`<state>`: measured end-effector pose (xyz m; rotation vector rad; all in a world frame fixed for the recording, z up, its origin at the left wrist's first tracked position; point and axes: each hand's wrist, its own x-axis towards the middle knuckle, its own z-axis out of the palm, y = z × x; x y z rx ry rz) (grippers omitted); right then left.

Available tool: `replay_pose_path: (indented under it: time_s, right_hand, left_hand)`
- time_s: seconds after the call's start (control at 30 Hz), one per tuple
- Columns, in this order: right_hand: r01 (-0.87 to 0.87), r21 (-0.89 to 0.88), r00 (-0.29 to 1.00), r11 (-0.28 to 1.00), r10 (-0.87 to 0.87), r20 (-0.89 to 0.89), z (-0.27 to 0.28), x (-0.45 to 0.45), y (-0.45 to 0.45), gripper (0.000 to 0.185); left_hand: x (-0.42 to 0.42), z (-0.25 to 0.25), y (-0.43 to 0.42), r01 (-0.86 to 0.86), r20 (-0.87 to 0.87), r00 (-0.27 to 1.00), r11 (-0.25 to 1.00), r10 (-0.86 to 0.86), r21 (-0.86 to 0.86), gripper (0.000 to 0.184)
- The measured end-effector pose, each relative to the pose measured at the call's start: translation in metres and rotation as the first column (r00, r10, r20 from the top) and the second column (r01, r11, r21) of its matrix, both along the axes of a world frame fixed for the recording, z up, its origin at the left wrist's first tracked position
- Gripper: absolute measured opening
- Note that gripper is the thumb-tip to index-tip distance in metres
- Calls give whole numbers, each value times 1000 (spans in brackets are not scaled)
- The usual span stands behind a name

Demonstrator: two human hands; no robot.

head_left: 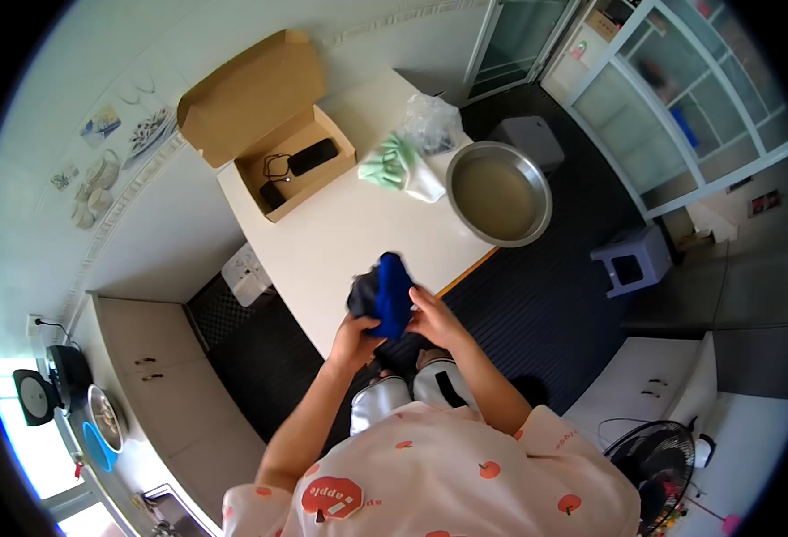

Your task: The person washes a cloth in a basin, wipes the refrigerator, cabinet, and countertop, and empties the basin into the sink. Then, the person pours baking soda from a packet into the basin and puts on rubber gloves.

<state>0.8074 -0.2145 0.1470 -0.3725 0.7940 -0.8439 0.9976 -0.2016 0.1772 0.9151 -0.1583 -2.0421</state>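
Note:
A blue and dark grey bundle (394, 300), soft like folded cloth, is held up in front of my body over the table's near edge; its exact kind I cannot make out. My left hand (353, 340) grips its lower left side, the thumb lying across the blue part. On the other side, my right hand (433, 319) pinches the blue edge with thumb and fingers. Below both hands, the white table (358, 242) stretches away from me.
An open cardboard box (340, 134) holding a black phone-like device and a cable stands at the table's far left. Green-and-white cloth (389, 166), a clear plastic bag (432, 123) and a metal basin (499, 195) of cloudy liquid sit at right. A stool (636, 259) stands on the floor.

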Motion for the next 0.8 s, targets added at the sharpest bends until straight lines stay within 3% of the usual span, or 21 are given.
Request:
replay_pose_path:
  time_s: [0.07,0.1,0.23,0.3,0.37,0.43,0.5,0.57,0.6,0.7,0.73,0.8]
  right_hand:
    - [187,-106,957,977,-206,-205,14,-42,-18,46]
    - [250,-177,920,952,-290,-262,11,-68,-27,43]
    - [413,-331,680,849,-529,-507,6,-168,-73,29]
    - [431,-395,561,811,-584,-587,-25,-222,-105,26]
    - [394,-375,521,839,-540,-661,-41,-270,-138,23]
    - [318,-316,411,894,-430,-804,-63,-309,-170,21]
    - [97,-322,357,942,-335,-872,-97,-347,-196,24]
    - [-102,-326,279,940,-288,-916,-156,-386,-204,27]
    - [-235,-361,146,903,-334,-931,-128,-385,-207,29]
    - [-358,-234,100,904,-212,-972,-121,-388,-225,40]
    - [-466,-315,89,827,-310,-947,-121,-386,-228,45]
    - [-650,-290,7,702,-376,-926,-131,-378,-231,55]
  left_hand:
    - [-45,1,-35,127,10,992,991,-126,-31,58]
    - [-68,-2,-48,134,8,991,982,-134,-132,56]
    - [-151,-9,-109,215,287,946,954,-150,-209,48]
    - [-192,-27,-139,163,443,895,966,-59,-201,62]
    - [-230,-57,-172,143,489,871,934,38,-327,59]
    - [-263,-65,-199,101,557,825,946,94,-309,48]
    - [-296,-111,-220,-23,567,796,947,212,-322,43]
    - [-318,-143,-229,62,695,690,940,202,-335,43]
    - [-329,-149,-229,171,810,558,930,182,-327,45]
    - [-354,-152,-225,439,964,126,858,235,-266,58]
    - [-363,-156,-219,502,979,6,846,203,-178,62]
    - [-373,-163,-218,603,963,-192,797,189,-36,68]
